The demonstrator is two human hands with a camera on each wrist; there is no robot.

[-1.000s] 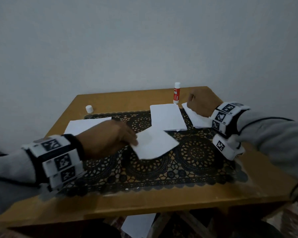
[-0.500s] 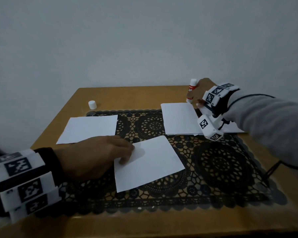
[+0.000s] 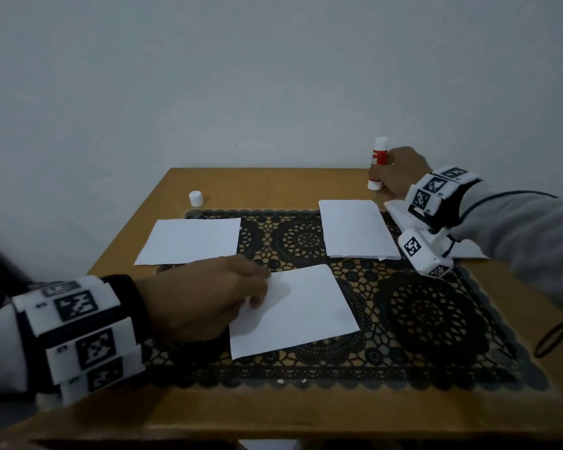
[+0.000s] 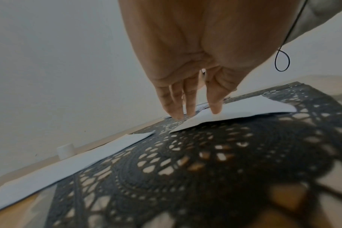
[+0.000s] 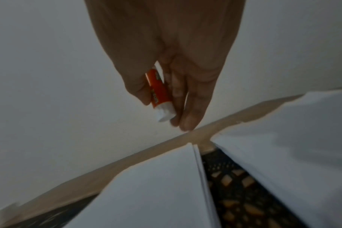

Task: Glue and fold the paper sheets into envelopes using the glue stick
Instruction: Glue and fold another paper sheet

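At the far right corner of the table (image 3: 273, 186), your right hand (image 3: 400, 173) grips the glue stick (image 3: 378, 162), which stands nearly upright, bare tip up (its cap (image 3: 196, 198) sits well apart, far left). The loose sheet (image 3: 293, 310) lies toward you and to the left of it, pinned by your left hand's (image 3: 205, 297) straight fingertips (image 4: 215, 108), so the right hand must carry it there. Count one glue stick, one cap, one loose sheet, one sheet at left (image 3: 189, 240), a folded piece (image 3: 355, 228) and a stack (image 3: 400, 216) under your right wrist.
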